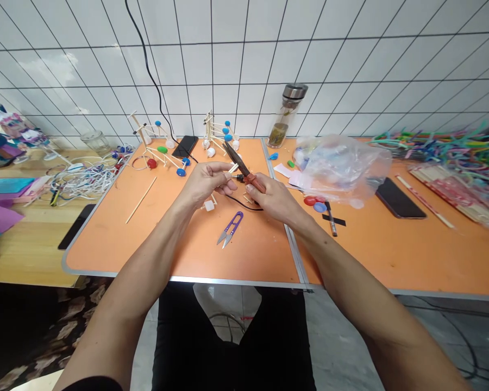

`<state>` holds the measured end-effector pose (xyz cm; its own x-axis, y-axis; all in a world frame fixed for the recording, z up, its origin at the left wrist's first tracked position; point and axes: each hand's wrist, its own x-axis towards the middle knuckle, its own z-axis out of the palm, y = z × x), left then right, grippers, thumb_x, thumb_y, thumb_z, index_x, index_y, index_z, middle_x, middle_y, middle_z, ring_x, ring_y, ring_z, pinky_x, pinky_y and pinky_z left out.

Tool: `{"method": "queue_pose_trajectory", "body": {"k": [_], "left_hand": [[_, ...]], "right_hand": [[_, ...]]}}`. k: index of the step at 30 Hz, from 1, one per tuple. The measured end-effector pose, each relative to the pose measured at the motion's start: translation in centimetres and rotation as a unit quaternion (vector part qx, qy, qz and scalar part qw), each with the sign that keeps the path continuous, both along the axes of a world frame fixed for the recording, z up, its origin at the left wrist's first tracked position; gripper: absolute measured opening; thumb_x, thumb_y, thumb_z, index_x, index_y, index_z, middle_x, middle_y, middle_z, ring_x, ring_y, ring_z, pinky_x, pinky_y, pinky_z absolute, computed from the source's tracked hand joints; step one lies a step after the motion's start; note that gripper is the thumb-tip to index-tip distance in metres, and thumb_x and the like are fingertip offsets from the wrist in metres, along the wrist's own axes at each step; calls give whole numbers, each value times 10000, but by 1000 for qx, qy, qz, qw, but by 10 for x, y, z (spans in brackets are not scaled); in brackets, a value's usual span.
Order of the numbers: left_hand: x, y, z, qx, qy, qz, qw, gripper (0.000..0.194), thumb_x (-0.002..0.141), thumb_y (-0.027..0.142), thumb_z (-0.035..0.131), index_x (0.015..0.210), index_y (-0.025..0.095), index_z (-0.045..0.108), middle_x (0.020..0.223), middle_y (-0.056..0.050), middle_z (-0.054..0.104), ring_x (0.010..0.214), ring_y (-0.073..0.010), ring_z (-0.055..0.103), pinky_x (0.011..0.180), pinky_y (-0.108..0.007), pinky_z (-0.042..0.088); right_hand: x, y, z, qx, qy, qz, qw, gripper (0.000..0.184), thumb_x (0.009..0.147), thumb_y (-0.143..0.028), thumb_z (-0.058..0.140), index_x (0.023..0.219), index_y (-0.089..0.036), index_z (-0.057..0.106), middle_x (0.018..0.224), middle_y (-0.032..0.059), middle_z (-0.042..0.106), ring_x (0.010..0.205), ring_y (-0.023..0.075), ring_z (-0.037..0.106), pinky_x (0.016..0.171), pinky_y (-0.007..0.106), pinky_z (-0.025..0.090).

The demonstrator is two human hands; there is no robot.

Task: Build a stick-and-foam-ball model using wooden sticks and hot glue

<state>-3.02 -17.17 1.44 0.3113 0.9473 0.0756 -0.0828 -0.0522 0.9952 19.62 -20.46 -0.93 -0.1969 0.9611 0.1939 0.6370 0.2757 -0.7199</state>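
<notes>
Currently both hands are up over the orange desk (252, 260), near its middle. Left hand (206, 183): fingers narrow, pinching a short pale stick (233, 169). Right hand (275, 196): fingers wrapped round the red-brown handles of the pliers (239, 162). Pliers tilted, head pointing up and to the left, right by the stick. Can't tell from here if the metal is touching it.

Purple snips (231, 228) lie on the desk just below the hands, blades toward the near edge. White cap (209, 205) with thin sticks sits just under the left hand. Longer loose stick (140, 201) lies at an angle off to the left.

Behind the hands: two stick frames, left one (143, 136) and rear one (209, 130), both with blue caps, and a dark phone (185, 146) between them. Clear bottle (287, 114) with a metal lid stands near the tiled wall (232, 62). Right side: crumpled plastic bag (342, 163), red caps (310, 200) beside a blue one, second dark phone (400, 198) farther right.
</notes>
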Motion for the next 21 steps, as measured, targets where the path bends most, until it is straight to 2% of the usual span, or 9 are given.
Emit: {"method": "queue_pose_trajectory", "body": {"k": [10, 16, 21], "left_hand": [[-2, 2, -2, 4, 0, -8, 1000, 285, 815, 243, 846, 1067, 113, 816, 756, -82, 833, 595, -149, 761, 601, -233, 574], [-4, 2, -1, -2, -11, 0, 1000, 330, 794, 276, 877, 1073, 115, 804, 766, -82, 837, 586, -148, 758, 580, -224, 566], [-6, 5, -2, 1, -18, 23, 1000, 270, 826, 256, 864, 1061, 132, 813, 747, -64, 826, 609, -146, 768, 589, -217, 577]], "right_hand": [[-7, -5, -3, -3, 65, 1, 998, 351, 990, -531, 563, 1129, -230, 680, 993, 54, 745, 902, 266, 660, 828, 392, 445], [-9, -3, -9, 20, 54, -26, 998, 302, 999, -513, 554, 1073, -244, 670, 882, 18, 690, 830, 241, 627, 767, 365, 427], [5, -6, 7, 39, 39, -68, 996, 275, 1009, -528, 581, 995, -257, 627, 919, 33, 712, 888, 258, 648, 779, 366, 450]]}}
